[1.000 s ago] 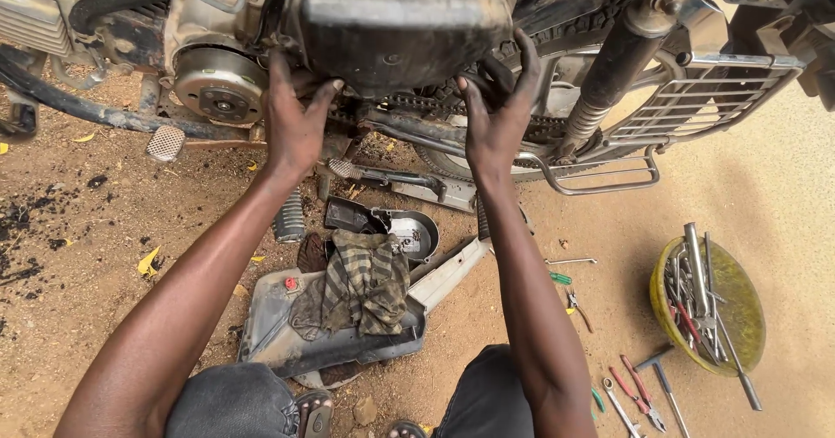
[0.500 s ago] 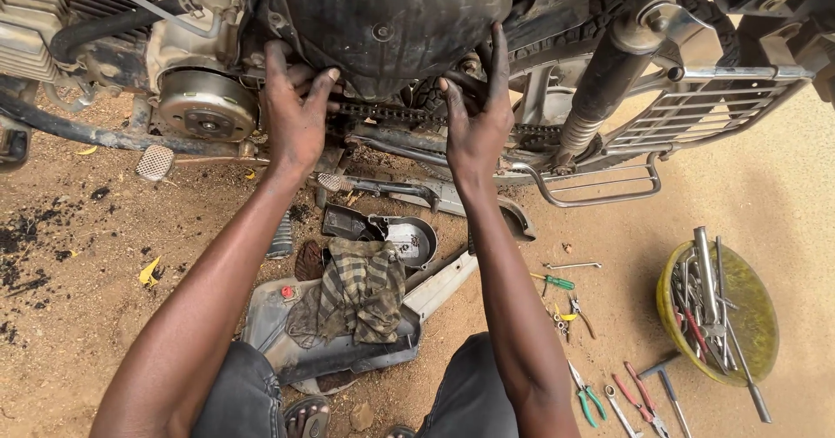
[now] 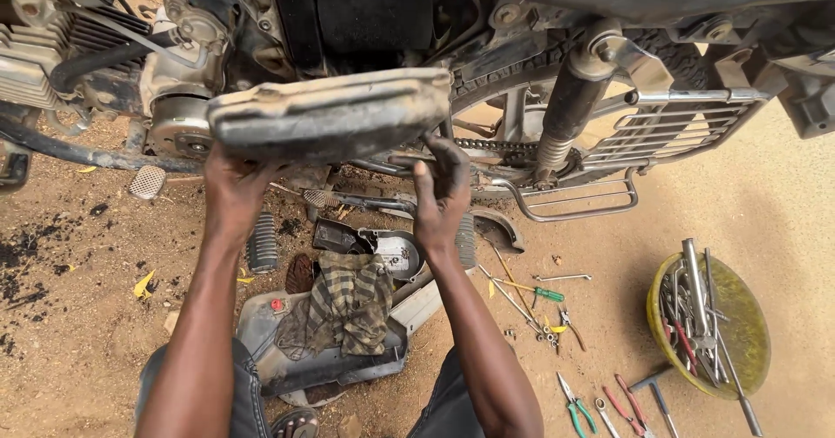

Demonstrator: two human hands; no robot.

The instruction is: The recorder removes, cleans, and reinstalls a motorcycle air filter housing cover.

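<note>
Grey dusty plastic side cover (image 3: 330, 112) held flat beside motorcycle (image 3: 565, 99), above ground. Left hand (image 3: 230, 186) fingers clamped on left edge; right hand (image 3: 444, 190) fingers apart under right end. Looks light, stiff, brittle; hold by edges.

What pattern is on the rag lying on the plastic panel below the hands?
The rag has a dark olive and tan check pattern, seen in the head view.

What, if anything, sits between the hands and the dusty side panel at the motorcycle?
Nothing visible. The left hand is already on the panel at its lower left end, and the right hand is at its lower right edge, fingers up against it. The checked rag lies on the ground below, out of the way.
</note>
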